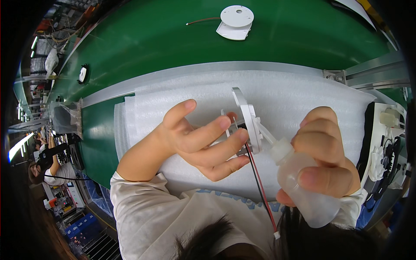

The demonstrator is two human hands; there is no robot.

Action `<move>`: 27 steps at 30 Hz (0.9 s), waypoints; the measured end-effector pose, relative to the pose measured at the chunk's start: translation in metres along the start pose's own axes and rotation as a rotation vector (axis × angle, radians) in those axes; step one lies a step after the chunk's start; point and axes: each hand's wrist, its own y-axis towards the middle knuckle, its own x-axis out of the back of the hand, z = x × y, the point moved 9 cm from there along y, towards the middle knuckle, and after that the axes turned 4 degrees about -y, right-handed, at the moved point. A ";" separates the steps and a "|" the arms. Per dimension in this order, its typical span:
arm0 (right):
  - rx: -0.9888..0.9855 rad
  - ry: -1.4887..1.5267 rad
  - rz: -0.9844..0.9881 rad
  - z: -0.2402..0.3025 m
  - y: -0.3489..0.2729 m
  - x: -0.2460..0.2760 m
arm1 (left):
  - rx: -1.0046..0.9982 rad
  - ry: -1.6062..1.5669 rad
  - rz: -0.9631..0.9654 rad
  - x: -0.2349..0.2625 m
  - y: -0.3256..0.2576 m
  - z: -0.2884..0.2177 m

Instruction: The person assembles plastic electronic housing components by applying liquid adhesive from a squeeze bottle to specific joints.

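My left hand (pixel 195 141) grips a white plastic housing (pixel 248 123), tilted on edge, with its fingertips on the housing's left side and the thumb raised. A red and black wire pair (pixel 260 186) hangs from the housing and ends in a small white connector (pixel 277 235). In my right hand (pixel 323 145) is a translucent squeeze bottle (pixel 312 203), fingers wrapped round it. Its thin nozzle (pixel 265 133) points up and left at the housing's right side; I cannot tell whether the tip touches.
White foam sheet (pixel 299 97) lies below my hands. Past a metal rail (pixel 195 72), a round-topped white part (pixel 237 17) with a red wire and a small white piece (pixel 82 74) lie on a green surface (pixel 147 47). At right, a white tray (pixel 372 171) holds parts. Another person (pixel 54 167) sits far left.
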 end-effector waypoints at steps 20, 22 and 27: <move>0.144 -0.116 -0.091 0.011 -0.004 -0.003 | 0.150 -0.025 -0.016 0.004 -0.001 0.020; 0.093 -0.112 -0.084 0.010 -0.004 0.000 | 0.143 -0.024 -0.002 0.004 0.003 0.022; 0.121 -0.147 -0.072 0.012 -0.004 -0.002 | 0.233 -0.038 -0.018 0.004 0.002 0.029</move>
